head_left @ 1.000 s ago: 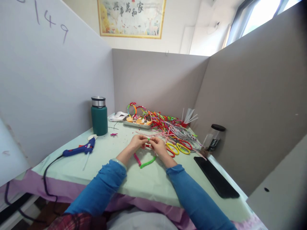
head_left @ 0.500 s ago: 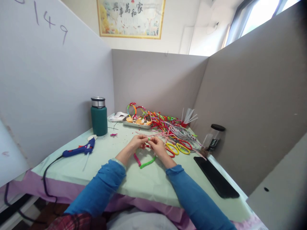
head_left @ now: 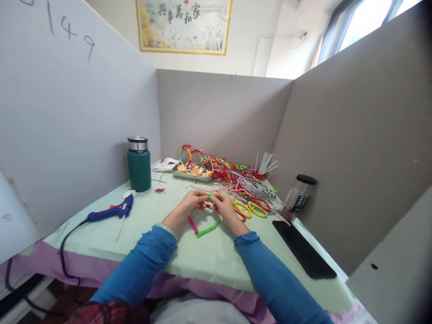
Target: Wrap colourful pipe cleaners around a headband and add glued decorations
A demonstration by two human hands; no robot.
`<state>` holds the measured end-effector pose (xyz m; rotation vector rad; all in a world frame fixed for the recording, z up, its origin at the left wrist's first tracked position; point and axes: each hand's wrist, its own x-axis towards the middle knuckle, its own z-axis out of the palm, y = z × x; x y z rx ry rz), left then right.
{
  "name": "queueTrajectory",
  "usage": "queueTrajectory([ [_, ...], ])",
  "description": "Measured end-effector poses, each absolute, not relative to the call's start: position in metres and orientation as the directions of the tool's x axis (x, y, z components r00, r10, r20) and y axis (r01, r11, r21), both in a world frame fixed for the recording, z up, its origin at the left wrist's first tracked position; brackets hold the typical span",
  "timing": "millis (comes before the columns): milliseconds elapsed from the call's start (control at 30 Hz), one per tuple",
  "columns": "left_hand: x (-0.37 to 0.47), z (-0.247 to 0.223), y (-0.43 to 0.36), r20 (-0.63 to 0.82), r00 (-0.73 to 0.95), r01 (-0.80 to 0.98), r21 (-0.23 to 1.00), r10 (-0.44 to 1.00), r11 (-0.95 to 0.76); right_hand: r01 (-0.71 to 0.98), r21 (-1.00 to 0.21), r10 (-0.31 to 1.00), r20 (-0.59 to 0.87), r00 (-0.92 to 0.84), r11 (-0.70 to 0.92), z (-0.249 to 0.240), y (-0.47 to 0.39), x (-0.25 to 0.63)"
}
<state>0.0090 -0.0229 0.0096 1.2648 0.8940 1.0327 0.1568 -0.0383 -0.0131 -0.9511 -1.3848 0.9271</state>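
Pinching green bit [head_left: 209,196] betw. fingertips: L hand [head_left: 195,199], R hand [head_left: 222,203] both closed on it. Pink-green fuzzy strip [head_left: 208,231] just below, already bent; shaping seems underway, approx. midway betw. tbl's [head_left: 192,263] near/far edges.

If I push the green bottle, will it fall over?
The green bottle would probably slide if nudged low, since it stands upright on its base. Being taller than wide, it might tip if pushed near the metal collar. Tipped over, its round body would likely roll.
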Motion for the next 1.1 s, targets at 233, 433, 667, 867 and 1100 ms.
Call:
queueTrajectory([
  [233, 0.0094, 0.0076, -0.0211, 0.062, 0.256, -0.003, 0.998, 0.965, -0.063, 0.08, -0.913, 0.917, 0.399, -0.026, 0.399, -0.0139, -0.0382, 0.1555],
  [433, 0.0104, 0.0066, -0.0191, 0.073, 0.282, 0.084, 0.991, 0.957, -0.101, 0.066, -0.927, 0.929, 0.37, -0.008, 0.37, -0.0128, -0.0375, 0.1575],
  [667, 0.0066, 0.0071, -0.0209, 0.046, 0.363, -0.032, 0.999, 0.931, -0.036, -0.057, -0.941, 0.939, 0.337, -0.071, 0.333, -0.0113, -0.038, 0.1589],
  [867, 0.0077, 0.0055, -0.0197, 0.082, 0.335, 0.03, 0.995, 0.939, -0.098, 0.007, -0.937, 0.936, 0.349, -0.039, 0.349, -0.012, -0.039, 0.1587],
  [1100, 0.0122, 0.0056, -0.0202, 0.195, 0.167, 0.308, 0.921, 0.967, -0.239, 0.168, -0.894, 0.909, 0.416, -0.028, 0.415, -0.0194, -0.0334, 0.1559],
])
